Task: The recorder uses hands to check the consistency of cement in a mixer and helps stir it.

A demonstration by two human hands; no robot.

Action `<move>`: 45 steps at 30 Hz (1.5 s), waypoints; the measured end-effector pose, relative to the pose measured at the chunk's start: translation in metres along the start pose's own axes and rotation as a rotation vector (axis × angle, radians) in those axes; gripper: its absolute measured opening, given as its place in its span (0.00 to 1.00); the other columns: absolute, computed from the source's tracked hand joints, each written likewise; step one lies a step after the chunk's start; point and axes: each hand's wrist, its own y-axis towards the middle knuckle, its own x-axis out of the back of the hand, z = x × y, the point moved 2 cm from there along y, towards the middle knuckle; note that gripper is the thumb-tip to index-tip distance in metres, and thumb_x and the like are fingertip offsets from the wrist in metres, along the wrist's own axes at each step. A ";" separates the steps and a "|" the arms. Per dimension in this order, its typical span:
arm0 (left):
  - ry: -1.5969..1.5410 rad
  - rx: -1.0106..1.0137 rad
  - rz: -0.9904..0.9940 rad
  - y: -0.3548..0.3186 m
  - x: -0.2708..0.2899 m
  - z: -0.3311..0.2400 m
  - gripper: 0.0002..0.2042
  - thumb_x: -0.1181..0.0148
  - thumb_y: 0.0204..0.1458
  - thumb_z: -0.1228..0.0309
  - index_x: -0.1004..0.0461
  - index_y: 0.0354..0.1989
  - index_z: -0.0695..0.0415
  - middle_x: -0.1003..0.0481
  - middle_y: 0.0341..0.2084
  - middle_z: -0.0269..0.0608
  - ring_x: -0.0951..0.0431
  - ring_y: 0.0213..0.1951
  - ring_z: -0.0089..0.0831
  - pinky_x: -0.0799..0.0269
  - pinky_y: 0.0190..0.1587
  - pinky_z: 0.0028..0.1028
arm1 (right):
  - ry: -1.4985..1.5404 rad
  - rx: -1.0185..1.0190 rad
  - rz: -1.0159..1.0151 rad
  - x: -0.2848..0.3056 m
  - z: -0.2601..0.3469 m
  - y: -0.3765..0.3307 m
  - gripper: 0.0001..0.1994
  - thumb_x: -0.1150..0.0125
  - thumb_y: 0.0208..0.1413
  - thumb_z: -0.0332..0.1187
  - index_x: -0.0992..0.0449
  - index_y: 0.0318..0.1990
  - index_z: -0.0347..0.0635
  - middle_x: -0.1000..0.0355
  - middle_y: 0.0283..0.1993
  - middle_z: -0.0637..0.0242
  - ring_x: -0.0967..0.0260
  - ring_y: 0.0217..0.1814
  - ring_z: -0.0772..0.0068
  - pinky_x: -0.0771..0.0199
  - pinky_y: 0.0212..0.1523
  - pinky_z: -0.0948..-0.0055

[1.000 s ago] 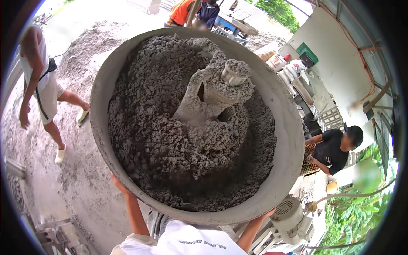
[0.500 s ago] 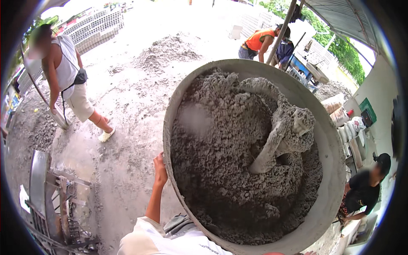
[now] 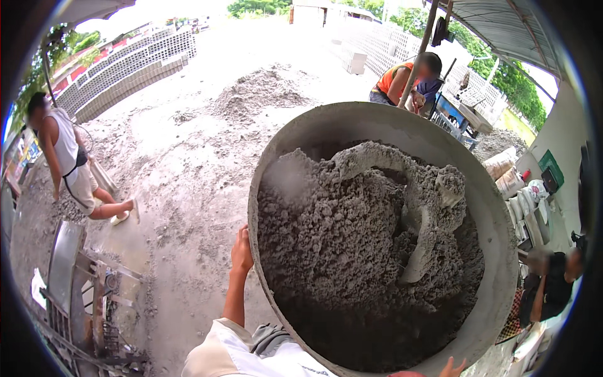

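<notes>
- Large round drum [image 3: 496,267]: directly in front of person, centre to right of view, mouth tilted, interior showing.
- Grey mix [image 3: 333,251] inside, lumpy, banked unevenly around a coated mixing paddle [image 3: 426,245].
- Left hand [image 3: 242,250]: at the drum's left outer edge, fingers up against the rim; how firmly it grips, cannot tell.
- Right hand [image 3: 453,367]: at the near lower rim, only fingers showing, slightly spread; cut off by the lower frame edge, so hold cannot be told.
- Handling, judged: loaded drum likely very heavy, rigid, not fragile; weight probably shifts with the mix.
- Mix looks damp, crumbly, soft to push, gritty; paddle likely stiff, caked.
- Best hold: outer rim, hands well apart, fingers clear of the paddle. Dusty or wet film might make the rim slippery.
- Metal frame [image 3: 63,264] stands left, well apart from the left hand.
</notes>
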 end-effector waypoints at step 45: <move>-0.368 0.259 -0.151 -0.041 0.008 0.114 0.23 0.66 0.62 0.55 0.37 0.53 0.63 0.29 0.44 0.46 0.30 0.39 0.29 0.37 0.47 0.32 | 1.036 -0.599 -0.058 -0.003 0.002 -0.119 0.25 0.54 0.57 0.43 0.36 0.55 0.33 0.36 0.55 0.56 0.36 0.55 0.58 0.36 0.55 0.62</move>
